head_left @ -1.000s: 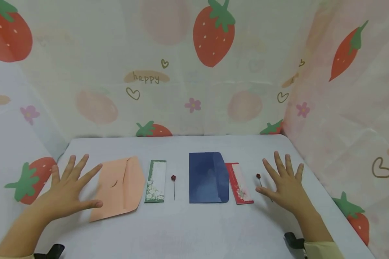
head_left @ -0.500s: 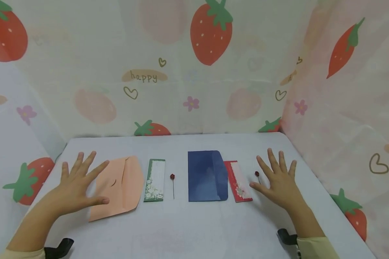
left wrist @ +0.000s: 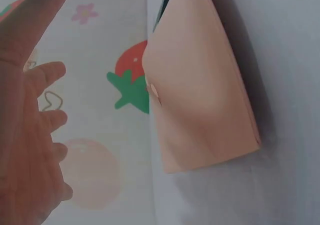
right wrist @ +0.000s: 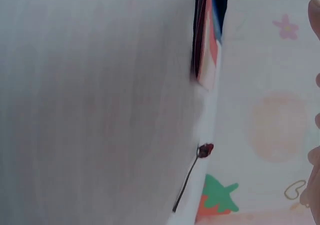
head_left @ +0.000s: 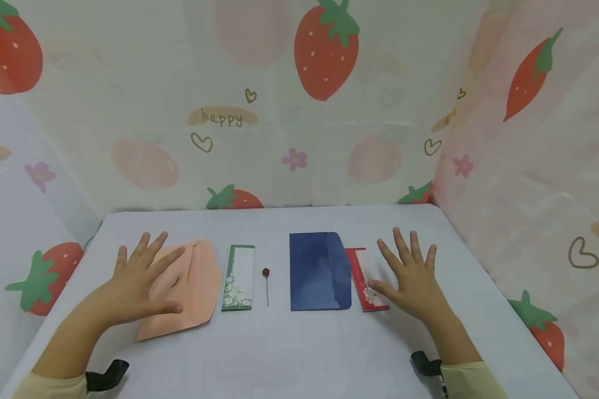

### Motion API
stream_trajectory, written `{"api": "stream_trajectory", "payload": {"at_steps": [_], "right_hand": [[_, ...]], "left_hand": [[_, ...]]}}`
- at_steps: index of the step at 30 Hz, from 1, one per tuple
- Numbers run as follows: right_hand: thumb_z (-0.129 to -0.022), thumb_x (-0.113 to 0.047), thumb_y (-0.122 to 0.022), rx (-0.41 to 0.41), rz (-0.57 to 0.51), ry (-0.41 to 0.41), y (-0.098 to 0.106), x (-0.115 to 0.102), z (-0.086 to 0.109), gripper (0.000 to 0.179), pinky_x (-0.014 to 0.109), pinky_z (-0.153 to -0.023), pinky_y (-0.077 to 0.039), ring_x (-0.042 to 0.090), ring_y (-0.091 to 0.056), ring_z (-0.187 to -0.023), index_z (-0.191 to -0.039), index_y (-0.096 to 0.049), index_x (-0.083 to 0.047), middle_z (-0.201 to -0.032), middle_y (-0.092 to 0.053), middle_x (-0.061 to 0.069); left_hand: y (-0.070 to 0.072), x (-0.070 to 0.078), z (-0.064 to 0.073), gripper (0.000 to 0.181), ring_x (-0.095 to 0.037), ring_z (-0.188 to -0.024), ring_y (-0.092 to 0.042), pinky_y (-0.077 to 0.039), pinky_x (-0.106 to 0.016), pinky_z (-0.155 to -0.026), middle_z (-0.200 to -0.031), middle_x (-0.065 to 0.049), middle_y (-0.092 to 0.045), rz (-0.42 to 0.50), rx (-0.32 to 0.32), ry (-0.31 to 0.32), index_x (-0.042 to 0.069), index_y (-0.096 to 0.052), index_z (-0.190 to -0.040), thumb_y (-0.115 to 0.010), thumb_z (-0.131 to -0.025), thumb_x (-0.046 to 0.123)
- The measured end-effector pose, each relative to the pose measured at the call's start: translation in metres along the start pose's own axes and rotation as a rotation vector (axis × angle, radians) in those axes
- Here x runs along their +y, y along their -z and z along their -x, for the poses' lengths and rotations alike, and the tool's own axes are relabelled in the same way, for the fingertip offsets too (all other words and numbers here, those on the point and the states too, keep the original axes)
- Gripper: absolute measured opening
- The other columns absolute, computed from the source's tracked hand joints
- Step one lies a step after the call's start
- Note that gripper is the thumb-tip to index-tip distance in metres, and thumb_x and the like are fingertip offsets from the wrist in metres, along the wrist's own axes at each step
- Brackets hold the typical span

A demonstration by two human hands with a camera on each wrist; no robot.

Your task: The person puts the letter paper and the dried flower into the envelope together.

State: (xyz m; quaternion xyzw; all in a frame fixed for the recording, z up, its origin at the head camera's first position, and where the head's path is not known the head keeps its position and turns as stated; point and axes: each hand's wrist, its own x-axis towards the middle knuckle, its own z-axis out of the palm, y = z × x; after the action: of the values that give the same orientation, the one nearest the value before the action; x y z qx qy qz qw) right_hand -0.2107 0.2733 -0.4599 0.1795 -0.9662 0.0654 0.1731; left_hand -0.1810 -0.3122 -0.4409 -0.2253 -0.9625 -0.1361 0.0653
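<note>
head view: left hand (head_left: 136, 292) above the left part of a peach envelope (head_left: 203, 288), fingers spread wide and holding nothing, thumb stretched across over the paper. right hand (head_left: 415, 284) above the right side of the white counter (head_left: 299, 354), fingers likewise fanned out and empty, thumb tip overlapping a red card (head_left: 361, 279) from this angle.

laid out on the counter, from left to right: peach envelope, slightly turned, with flap to the right; just beside it, a green card (head_left: 239, 274) with white flowers at the near end; next, a small rose (head_left: 266, 272), dark red, thin stem toward the near edge; then a blue envelope (head_left: 310, 271), flap also to the right; at its right edge, touching or nearly so, the red card, slightly slanted.

left wrist view: palm and fingertips at the left border, clear of the peach envelope.

right wrist view: only bits of the fingers at the right border; second rose (right wrist: 204, 150) flat on the counter, stem slanting, apart from the red card.

behind and at both sides, strawberry-print cloth (head_left: 155, 83). at the wrists, pale yellow sleeves (head_left: 471, 381) and black mounts (head_left: 108, 376).
</note>
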Motion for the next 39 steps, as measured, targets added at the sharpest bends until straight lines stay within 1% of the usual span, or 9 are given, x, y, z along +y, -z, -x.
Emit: {"api": "stream_trajectory", "payload": {"at_steps": [4,9,15,19,23,26,29,34,39], "right_hand": [[-0.083,-0.065,-0.071,0.008,-0.028,0.024,-0.001,-0.011,-0.005,0.098,0.075,-0.115,0.012,0.041,0.009,-0.158,-0.163,-0.027,-0.029,-0.173,-0.006,0.011],[-0.085,-0.069,-0.066,-0.008,-0.044,0.036,-0.003,-0.025,-0.013,0.096,0.075,-0.116,0.011,0.039,0.009,-0.158,-0.163,-0.025,-0.03,-0.174,-0.004,0.008],[-0.087,-0.073,-0.061,-0.029,-0.073,0.039,-0.004,-0.04,-0.023,0.095,0.073,-0.117,0.012,0.037,0.01,-0.158,-0.163,-0.025,-0.03,-0.174,-0.002,0.006],[-0.088,-0.072,-0.061,-0.039,-0.096,0.069,-0.005,-0.051,-0.028,0.093,0.074,-0.116,0.011,0.039,0.008,-0.158,-0.163,-0.027,-0.029,-0.174,-0.003,0.007],[-0.088,-0.069,-0.063,-0.039,-0.115,0.1,-0.006,-0.06,-0.032,0.092,0.076,-0.115,0.008,0.038,0.006,-0.159,-0.162,-0.029,-0.026,-0.174,-0.006,0.007],[-0.088,-0.07,-0.063,-0.035,-0.13,0.112,-0.008,-0.067,-0.034,0.092,0.074,-0.117,0.009,0.035,0.007,-0.159,-0.163,-0.028,-0.027,-0.174,-0.005,0.005],[-0.089,-0.071,-0.061,-0.026,-0.143,0.126,-0.01,-0.075,-0.037,0.091,0.072,-0.118,0.009,0.032,0.008,-0.159,-0.163,-0.027,-0.03,-0.174,-0.005,0.003],[-0.089,-0.073,-0.06,-0.019,-0.164,0.156,-0.012,-0.09,-0.042,0.09,0.069,-0.12,0.01,0.031,0.007,-0.159,-0.162,-0.028,-0.032,-0.174,-0.007,0.002],[-0.09,-0.074,-0.057,-0.01,-0.163,0.194,-0.016,-0.108,-0.047,0.088,0.072,-0.119,0.004,0.033,0.003,-0.16,-0.162,-0.03,-0.031,-0.173,-0.01,0.004]], "left_hand": [[-0.001,0.002,-0.002,0.11,-0.046,-0.156,0.012,0.021,-0.073,-0.112,-0.171,-0.019,-0.005,0.01,-0.004,0.0,0.027,-0.025,-0.162,-0.08,-0.076,0.067],[-0.004,0.001,-0.004,0.106,-0.047,-0.156,0.008,0.016,-0.075,-0.113,-0.171,-0.018,-0.008,0.032,-0.026,-0.009,0.025,-0.027,-0.162,-0.077,-0.079,0.067],[-0.006,0.004,-0.016,0.104,-0.046,-0.156,0.009,0.017,-0.074,-0.114,-0.171,-0.018,-0.008,0.064,-0.054,-0.028,0.026,-0.028,-0.161,-0.077,-0.079,0.067],[-0.006,0.007,-0.021,0.103,-0.047,-0.157,0.005,0.014,-0.074,-0.115,-0.171,-0.018,-0.011,0.074,-0.037,-0.05,0.029,-0.029,-0.161,-0.077,-0.078,0.068],[-0.007,0.007,-0.02,0.1,-0.049,-0.156,-0.005,0.004,-0.076,-0.116,-0.169,-0.017,-0.018,0.093,0.006,-0.075,0.031,-0.033,-0.159,-0.08,-0.078,0.065],[-0.008,0.006,-0.018,0.098,-0.049,-0.155,-0.007,-0.002,-0.078,-0.115,-0.168,-0.018,-0.021,0.106,0.019,-0.088,0.029,-0.036,-0.158,-0.081,-0.078,0.062],[-0.007,0.004,-0.018,0.1,-0.05,-0.155,-0.006,-0.002,-0.079,-0.114,-0.168,-0.018,-0.02,0.11,0.0,-0.088,0.026,-0.035,-0.158,-0.081,-0.078,0.063],[-0.007,0.001,-0.017,0.101,-0.05,-0.155,-0.006,-0.002,-0.078,-0.115,-0.169,-0.018,-0.02,0.133,-0.037,-0.071,0.026,-0.032,-0.16,-0.08,-0.079,0.064],[-0.012,0.0,-0.017,0.098,-0.052,-0.155,-0.006,-0.003,-0.078,-0.115,-0.169,-0.018,-0.019,0.151,-0.081,-0.04,0.025,-0.036,-0.157,-0.078,-0.078,0.066]]}}
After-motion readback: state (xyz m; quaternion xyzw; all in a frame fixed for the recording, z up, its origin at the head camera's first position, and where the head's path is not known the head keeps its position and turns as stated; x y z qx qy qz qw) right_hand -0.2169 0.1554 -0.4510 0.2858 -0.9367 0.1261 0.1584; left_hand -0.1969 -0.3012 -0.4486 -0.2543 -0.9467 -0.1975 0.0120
